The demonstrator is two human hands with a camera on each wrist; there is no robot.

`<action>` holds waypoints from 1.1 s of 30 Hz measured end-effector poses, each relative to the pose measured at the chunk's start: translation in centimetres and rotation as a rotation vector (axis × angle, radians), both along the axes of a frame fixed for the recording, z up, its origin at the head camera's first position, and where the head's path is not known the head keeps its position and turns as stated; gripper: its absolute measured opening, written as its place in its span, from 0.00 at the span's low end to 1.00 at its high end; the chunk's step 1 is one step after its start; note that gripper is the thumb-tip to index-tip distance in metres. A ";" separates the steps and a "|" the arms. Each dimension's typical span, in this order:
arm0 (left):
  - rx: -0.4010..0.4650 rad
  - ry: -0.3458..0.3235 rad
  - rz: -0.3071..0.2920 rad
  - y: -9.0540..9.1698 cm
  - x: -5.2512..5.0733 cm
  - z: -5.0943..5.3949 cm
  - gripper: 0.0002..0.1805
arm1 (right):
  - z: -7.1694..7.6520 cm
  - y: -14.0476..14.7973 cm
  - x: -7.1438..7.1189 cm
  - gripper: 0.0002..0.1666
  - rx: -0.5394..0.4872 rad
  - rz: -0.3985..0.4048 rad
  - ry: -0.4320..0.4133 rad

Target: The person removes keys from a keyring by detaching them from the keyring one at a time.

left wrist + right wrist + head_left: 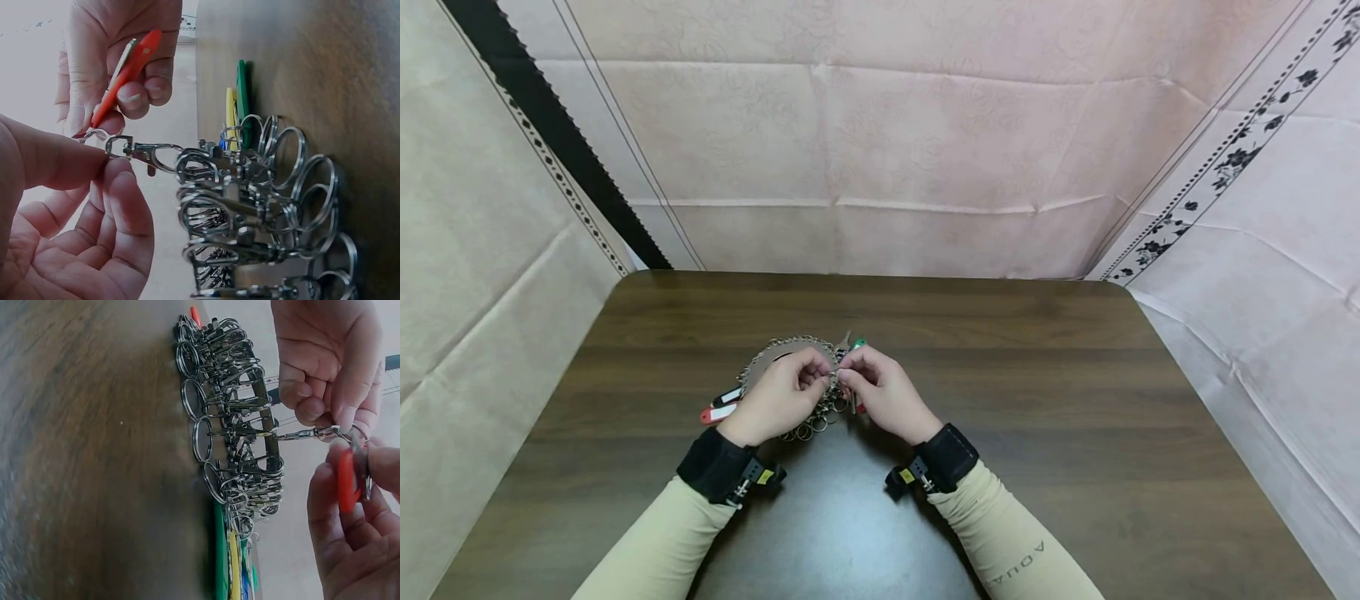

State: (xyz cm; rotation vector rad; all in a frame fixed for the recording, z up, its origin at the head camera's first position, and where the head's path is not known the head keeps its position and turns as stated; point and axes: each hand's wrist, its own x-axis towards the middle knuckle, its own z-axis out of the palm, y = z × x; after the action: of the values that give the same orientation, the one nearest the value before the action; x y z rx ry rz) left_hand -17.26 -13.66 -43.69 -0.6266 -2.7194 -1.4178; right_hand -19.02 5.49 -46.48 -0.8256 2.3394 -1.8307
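My left hand (782, 398) pinches the ring end of a metal swivel clasp (156, 150) between thumb and forefinger. My right hand (887, 392) holds a red key tag (347, 481) with a silver key (122, 62) beside it. Between the two hands' fingertips is a thin split ring (360, 432); whether it is threaded through the clasp I cannot tell. Many more swivel clasps with split rings (201, 439) hang in a row along the rim of a grey round piece (767, 358) on the table, partly hidden by my hands.
A black tag (727, 397) and a red tag with a white label (718, 412) stick out at the left of the round piece. Green (243, 94) and yellow (230, 112) tags hang at its other side. The wooden table (1037, 375) has cloth-covered sides around it.
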 end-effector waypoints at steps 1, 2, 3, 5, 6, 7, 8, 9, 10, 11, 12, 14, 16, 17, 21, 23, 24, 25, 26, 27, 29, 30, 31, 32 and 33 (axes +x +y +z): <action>-0.001 0.005 0.003 0.0 0.0 0.0 0.03 | 0.0 0.0 0.1 0.03 0.002 0.003 0.000; -0.005 0.007 0.009 0.1 0.1 0.0 0.02 | 0.0 0.0 0.2 0.03 0.007 0.002 -0.003; -0.011 0.007 0.014 0.1 0.1 0.1 0.02 | 0.0 0.0 0.2 0.03 0.013 0.003 -0.005; -0.024 -0.003 0.029 0.2 0.2 0.1 0.01 | 0.1 0.0 0.4 0.02 0.026 0.000 -0.007; -0.029 -0.012 0.036 0.2 0.3 0.2 0.01 | 0.1 0.0 0.4 0.02 0.036 -0.004 -0.007; -0.036 -0.022 0.043 0.2 0.3 0.2 0.01 | 0.1 0.0 0.5 0.02 0.044 -0.006 -0.006; -0.043 -0.028 0.049 0.2 0.3 0.2 0.02 | 0.1 0.0 0.5 0.03 0.053 -0.012 -0.007; -0.046 -0.033 0.053 0.2 0.3 0.2 0.02 | 0.1 0.0 0.5 0.03 0.061 -0.015 -0.009; -0.047 -0.035 0.058 0.2 0.3 0.2 0.02 | 0.1 0.0 0.5 0.04 0.065 -0.015 -0.016; -0.046 -0.033 0.061 0.2 0.3 0.2 0.02 | 0.2 -0.1 0.6 0.04 0.066 -0.014 -0.027; -0.044 -0.027 0.061 0.2 0.3 0.1 0.01 | 0.2 -0.1 0.6 0.05 0.066 -0.014 -0.033; -0.036 -0.009 0.059 0.2 0.2 0.1 0.01 | 0.2 -0.1 0.6 0.07 0.063 -0.024 -0.036; -0.025 0.005 0.055 0.2 0.3 0.2 0.03 | 0.7 -0.2 0.8 0.07 0.068 -0.039 -0.031; -0.019 0.010 0.052 0.2 0.3 0.2 0.03 | 0.8 -0.2 0.8 0.08 0.068 -0.048 -0.025; -0.007 0.008 0.072 0.2 0.3 0.3 0.03 | 1.8 -0.5 1.4 0.06 0.041 -0.054 -0.018; -0.007 -0.003 0.095 0.3 0.3 0.3 0.03 | 2.2 -0.5 1.7 0.05 0.028 -0.048 -0.005; -0.008 -0.008 0.107 0.3 0.4 0.4 0.03 | 2.7 -0.6 2.0 0.05 0.026 -0.045 0.003; -0.011 -0.009 0.117 0.4 0.4 0.4 0.03 | 3.2 -0.6 2.3 0.05 0.032 -0.048 0.012; -0.016 -0.008 0.125 0.4 0.4 0.4 0.03 | 3.4 -0.6 2.4 0.04 0.040 -0.050 0.022; -0.019 -0.007 0.128 0.5 0.4 0.4 0.04 | 3.6 -0.7 2.5 0.04 0.044 -0.052 0.027; -0.032 0.005 0.136 0.5 0.4 0.4 0.05 | 3.7 -0.7 2.6 0.04 0.047 -0.055 0.032; -0.038 0.015 0.138 0.5 0.4 0.4 0.05 | 3.7 -0.7 2.6 0.04 0.044 -0.057 0.033; -0.042 0.025 0.141 0.5 0.4 0.4 0.05 | 3.7 -0.7 2.6 0.04 0.041 -0.058 0.035; -0.043 0.032 0.144 0.5 0.4 0.4 0.05 | 3.7 -0.7 2.5 0.04 0.035 -0.059 0.038; -0.043 0.040 0.146 0.5 0.4 0.3 0.05 | 3.6 -0.7 2.5 0.05 0.027 -0.060 0.040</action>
State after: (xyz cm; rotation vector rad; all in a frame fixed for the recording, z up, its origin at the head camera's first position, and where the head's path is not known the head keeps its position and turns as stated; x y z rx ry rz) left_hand -16.83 -13.18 -43.36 -0.4427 -2.7085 -1.3035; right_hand -16.51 4.78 -42.85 -0.8046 2.4333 -1.8172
